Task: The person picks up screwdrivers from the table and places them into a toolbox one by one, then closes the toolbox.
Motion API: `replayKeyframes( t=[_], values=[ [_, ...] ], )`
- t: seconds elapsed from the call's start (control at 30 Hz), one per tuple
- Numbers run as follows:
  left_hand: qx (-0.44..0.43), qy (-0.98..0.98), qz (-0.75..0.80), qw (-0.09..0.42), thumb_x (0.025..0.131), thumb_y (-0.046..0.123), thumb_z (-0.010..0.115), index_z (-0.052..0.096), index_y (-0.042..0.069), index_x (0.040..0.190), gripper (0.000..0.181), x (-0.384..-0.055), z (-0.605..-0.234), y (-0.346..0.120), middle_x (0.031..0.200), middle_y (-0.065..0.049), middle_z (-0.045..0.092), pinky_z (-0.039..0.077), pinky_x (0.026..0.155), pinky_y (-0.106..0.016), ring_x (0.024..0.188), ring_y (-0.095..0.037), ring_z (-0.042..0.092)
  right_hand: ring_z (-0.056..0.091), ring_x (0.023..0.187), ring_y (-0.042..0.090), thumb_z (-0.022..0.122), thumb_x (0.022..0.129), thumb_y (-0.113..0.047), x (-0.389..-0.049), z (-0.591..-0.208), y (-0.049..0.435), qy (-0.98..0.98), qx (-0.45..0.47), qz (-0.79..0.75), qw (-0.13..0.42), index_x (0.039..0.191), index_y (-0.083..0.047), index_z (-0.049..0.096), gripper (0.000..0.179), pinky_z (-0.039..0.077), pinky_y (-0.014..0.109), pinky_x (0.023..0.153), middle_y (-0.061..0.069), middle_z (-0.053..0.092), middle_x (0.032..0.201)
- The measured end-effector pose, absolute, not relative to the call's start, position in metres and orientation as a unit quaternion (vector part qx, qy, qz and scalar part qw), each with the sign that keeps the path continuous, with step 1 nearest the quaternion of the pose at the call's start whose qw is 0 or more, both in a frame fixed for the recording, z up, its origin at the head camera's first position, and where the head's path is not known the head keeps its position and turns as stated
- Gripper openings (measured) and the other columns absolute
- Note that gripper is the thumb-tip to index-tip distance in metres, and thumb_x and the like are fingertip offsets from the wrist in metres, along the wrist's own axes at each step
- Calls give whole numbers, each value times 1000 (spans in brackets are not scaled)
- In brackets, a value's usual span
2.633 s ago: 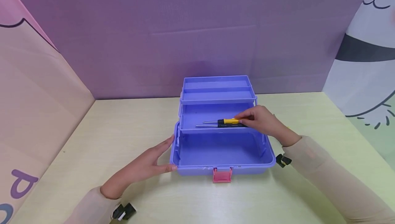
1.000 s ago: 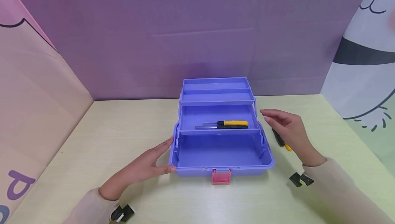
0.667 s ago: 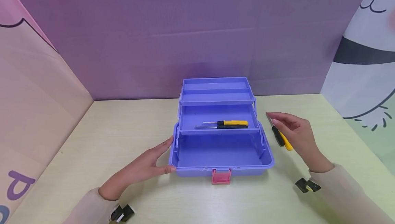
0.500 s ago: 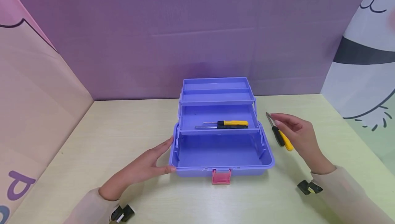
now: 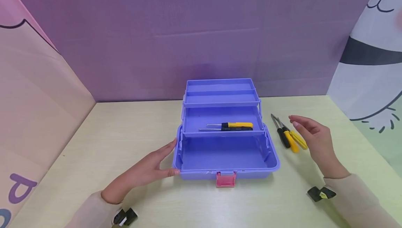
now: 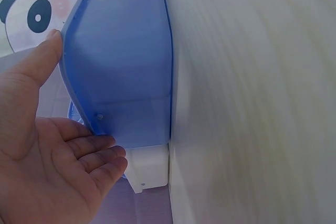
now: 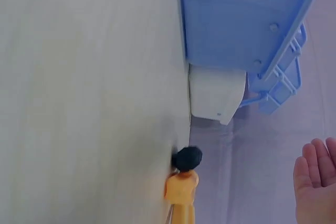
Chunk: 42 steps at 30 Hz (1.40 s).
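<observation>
A purple-blue toolbox (image 5: 226, 174) stands unfolded, its stepped trays raised behind the deep bottom. My left hand (image 5: 154, 167) touches its left side, thumb at the front corner and fingers extended; the left wrist view shows the same hand (image 6: 58, 156) against the wall. Two screwdrivers lie in the middle tray: a yellow one (image 5: 240, 124) and a black one (image 5: 237, 129). To the right of the box, my right hand (image 5: 317, 141) hovers with nothing visibly held. Beside it lie a black-handled screwdriver (image 5: 283, 138), an orange-yellow-handled one (image 5: 291, 142) and a pale yellow-handled tool (image 5: 298, 139).
A pink latch (image 5: 225, 180) hangs from the box's front. The pale wooden table (image 5: 125, 127) meets a purple backdrop (image 5: 157, 46) behind the box. Printed panels flank both sides, with a panda (image 5: 377, 81) on the right one.
My right hand has left the yellow screwdriver in the middle tray and moved right, past the loose tools, uncovering the pale yellow handle. My left hand stays on the box.
</observation>
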<state>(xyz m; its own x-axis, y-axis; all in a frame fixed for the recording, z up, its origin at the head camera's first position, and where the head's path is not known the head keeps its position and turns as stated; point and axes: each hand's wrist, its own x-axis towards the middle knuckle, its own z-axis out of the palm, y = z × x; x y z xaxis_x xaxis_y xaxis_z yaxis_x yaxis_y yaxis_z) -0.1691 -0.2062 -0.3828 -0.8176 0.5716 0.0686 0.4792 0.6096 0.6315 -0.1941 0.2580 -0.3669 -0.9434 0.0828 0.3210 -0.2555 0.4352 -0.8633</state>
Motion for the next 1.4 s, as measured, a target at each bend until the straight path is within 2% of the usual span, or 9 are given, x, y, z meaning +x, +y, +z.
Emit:
replayKeyframes(
  t=[0.37,0.57,0.7,1.4],
  values=[
    [299,894,327,70,85,44,67,20,0,149,90,-172,-380,-204,154,-13,21,26,111,-48,139,-31,25,57,98,-7,57,95,-24,-196,-362,283,-813,18,571,114,125,-8,61,34,43,2,80,-24,65,105],
    [300,894,326,69,84,42,68,21,-2,148,91,-173,-378,-203,154,-14,22,26,111,-47,139,-32,25,63,92,-4,58,94,-11,-201,-367,301,-693,25,719,56,110,-12,69,20,48,7,80,-15,69,101],
    [300,895,324,68,84,43,68,21,-2,148,91,-173,-378,-203,153,-14,22,26,111,-48,139,-32,25,65,89,1,56,93,-2,-205,-371,309,-623,24,782,14,100,-12,74,21,51,13,79,-9,71,98],
    [297,891,334,76,84,42,68,20,-1,148,91,-171,-380,-205,154,-14,21,26,110,-48,139,-32,24,66,87,3,54,93,2,-211,-382,317,-583,-16,810,-60,92,-15,75,27,53,16,77,-8,71,95]
  ],
)
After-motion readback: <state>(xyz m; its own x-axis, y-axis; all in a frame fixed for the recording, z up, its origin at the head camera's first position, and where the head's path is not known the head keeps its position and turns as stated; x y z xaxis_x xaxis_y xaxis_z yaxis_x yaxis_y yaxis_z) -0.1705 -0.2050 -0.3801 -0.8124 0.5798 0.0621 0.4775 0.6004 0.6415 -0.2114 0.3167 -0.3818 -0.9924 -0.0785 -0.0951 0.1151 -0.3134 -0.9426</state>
